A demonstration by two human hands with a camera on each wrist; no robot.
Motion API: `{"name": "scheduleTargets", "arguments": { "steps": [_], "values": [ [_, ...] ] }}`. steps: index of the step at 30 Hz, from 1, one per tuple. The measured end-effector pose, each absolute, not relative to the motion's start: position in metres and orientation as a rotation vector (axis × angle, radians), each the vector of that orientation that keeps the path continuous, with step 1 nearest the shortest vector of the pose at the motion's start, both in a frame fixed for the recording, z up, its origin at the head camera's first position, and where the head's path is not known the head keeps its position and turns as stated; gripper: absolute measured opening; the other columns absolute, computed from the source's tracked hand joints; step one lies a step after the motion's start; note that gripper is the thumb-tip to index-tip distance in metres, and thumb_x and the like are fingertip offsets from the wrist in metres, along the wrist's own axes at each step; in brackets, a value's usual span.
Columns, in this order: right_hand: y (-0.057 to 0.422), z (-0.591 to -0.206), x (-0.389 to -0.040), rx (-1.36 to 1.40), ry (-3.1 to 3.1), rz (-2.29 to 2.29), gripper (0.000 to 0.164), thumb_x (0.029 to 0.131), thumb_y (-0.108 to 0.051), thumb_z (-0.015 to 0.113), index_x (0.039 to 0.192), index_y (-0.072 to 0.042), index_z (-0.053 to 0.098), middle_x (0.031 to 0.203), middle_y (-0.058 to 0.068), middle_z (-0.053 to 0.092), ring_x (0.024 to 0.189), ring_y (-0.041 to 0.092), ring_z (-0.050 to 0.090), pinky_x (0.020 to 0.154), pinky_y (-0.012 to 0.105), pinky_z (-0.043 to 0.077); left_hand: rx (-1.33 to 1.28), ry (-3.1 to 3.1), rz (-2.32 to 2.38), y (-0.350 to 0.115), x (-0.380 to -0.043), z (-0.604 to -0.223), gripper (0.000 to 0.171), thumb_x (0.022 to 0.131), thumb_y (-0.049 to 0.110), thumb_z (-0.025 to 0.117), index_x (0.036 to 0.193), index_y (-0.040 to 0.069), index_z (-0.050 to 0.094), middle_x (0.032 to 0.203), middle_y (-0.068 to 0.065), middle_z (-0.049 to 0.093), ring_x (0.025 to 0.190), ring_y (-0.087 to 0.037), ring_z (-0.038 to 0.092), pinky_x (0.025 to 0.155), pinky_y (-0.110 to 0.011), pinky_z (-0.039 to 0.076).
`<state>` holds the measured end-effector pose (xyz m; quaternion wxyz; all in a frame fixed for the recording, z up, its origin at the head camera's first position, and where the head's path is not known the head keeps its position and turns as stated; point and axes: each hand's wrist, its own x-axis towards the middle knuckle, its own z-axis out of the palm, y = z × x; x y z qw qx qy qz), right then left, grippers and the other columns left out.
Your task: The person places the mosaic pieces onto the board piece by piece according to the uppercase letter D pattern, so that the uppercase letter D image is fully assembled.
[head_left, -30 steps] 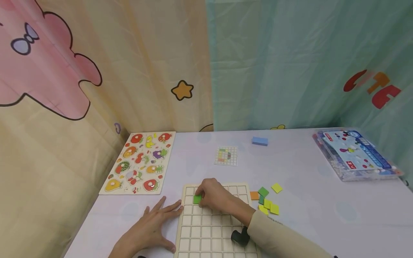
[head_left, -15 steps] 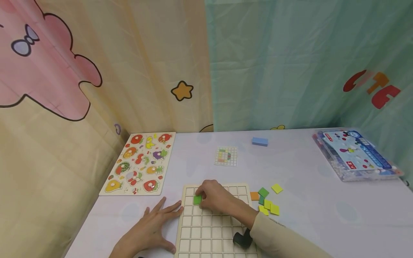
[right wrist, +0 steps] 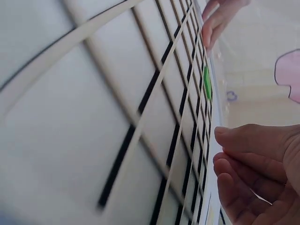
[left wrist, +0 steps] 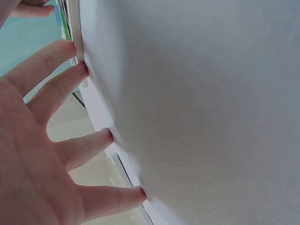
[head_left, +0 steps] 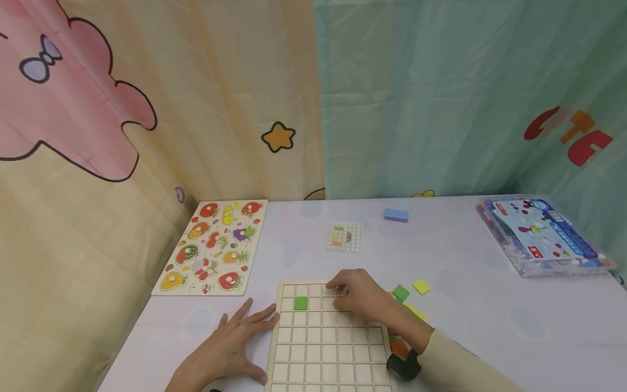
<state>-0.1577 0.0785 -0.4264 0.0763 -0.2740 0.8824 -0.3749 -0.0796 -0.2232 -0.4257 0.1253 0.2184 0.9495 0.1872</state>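
A pale grid board point(head_left: 313, 354) lies on the table with one green square tile point(head_left: 300, 303) sitting in a cell near its upper left. My left hand point(head_left: 234, 340) rests beside it, fingers spread, fingertips at the board's left edge; the left wrist view shows this hand point(left wrist: 51, 126) with fingertips down on the cloth. Over the board's upper right is my right hand point(head_left: 360, 294), fingers loosely bent. In the right wrist view nothing sits between the thumb and fingers of that hand point(right wrist: 258, 164). Partly hidden by my right forearm are loose tiles, among them a green tile point(head_left: 401, 293).
A pattern card point(head_left: 344, 237) lies beyond the board, with a blue block point(head_left: 395, 215) farther back. The fruit puzzle board point(head_left: 210, 247) is at the left, a clear plastic case point(head_left: 546, 237) at the right. A yellow tile point(head_left: 421, 287) lies right of my hand. Curtains stand behind.
My right hand has let go of the green tile, which stays in its cell, and has moved right across the board. The left hand has stayed in place.
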Motion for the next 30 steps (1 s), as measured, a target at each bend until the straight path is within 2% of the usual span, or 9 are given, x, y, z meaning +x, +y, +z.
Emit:
{"name": "scheduleTargets", "arguments": {
  "steps": [10, 16, 20, 24, 30],
  "values": [
    [0.142, -0.434, -0.156, -0.627, 2.677, -1.134, 0.029, 0.080, -0.007, 0.075, 0.109, -0.010, 0.075, 0.101, -0.003, 0.068, 0.080, 0.013, 0.055, 0.064, 0.026, 0.049, 0.656, 2.771, 0.543, -0.225, -0.079, -0.427, 0.109, 0.048, 0.062, 0.084, 0.143, 0.018, 0.053, 0.154, 0.003, 0.040, 0.143, -0.050, 0.020, 0.090, -0.086, 0.019],
    [0.179, -0.433, -0.159, -0.574, 2.783, -1.032, 0.026, 0.085, -0.003, 0.070, 0.106, -0.016, 0.077, 0.100, -0.007, 0.072, 0.080, 0.011, 0.055, 0.068, 0.027, 0.047, 0.654, 2.777, 0.531, -0.226, -0.080, -0.426, 0.109, 0.049, 0.061, 0.084, 0.144, 0.019, 0.052, 0.154, 0.003, 0.040, 0.143, -0.049, 0.020, 0.091, -0.085, 0.019],
    [0.196, -0.432, -0.160, -0.527, 2.808, -0.996, 0.031, 0.084, 0.002, 0.065, 0.104, -0.018, 0.078, 0.101, -0.006, 0.072, 0.084, 0.015, 0.058, 0.073, 0.033, 0.049, 0.643, 2.775, 0.528, -0.225, -0.080, -0.426, 0.109, 0.049, 0.061, 0.085, 0.144, 0.019, 0.052, 0.155, 0.003, 0.040, 0.144, -0.049, 0.019, 0.092, -0.085, 0.018],
    [0.207, -0.434, -0.160, -0.528, 2.764, -1.005, 0.036, 0.081, 0.006, 0.062, 0.105, -0.015, 0.078, 0.105, -0.004, 0.073, 0.100, 0.022, 0.064, 0.088, 0.046, 0.052, 0.650, 2.773, 0.533, -0.225, -0.080, -0.426, 0.109, 0.049, 0.061, 0.084, 0.144, 0.019, 0.052, 0.154, 0.003, 0.040, 0.143, -0.049, 0.020, 0.091, -0.085, 0.018],
    [0.216, -0.437, -0.160, -0.590, 2.723, -0.989, 0.038, 0.077, 0.006, 0.068, 0.109, -0.011, 0.077, 0.110, -0.001, 0.073, 0.109, 0.028, 0.065, 0.091, 0.051, 0.051, 0.650, 2.777, 0.531, -0.224, -0.080, -0.426, 0.109, 0.048, 0.061, 0.084, 0.143, 0.018, 0.053, 0.154, 0.003, 0.041, 0.143, -0.050, 0.020, 0.090, -0.086, 0.019]
  ]
}}
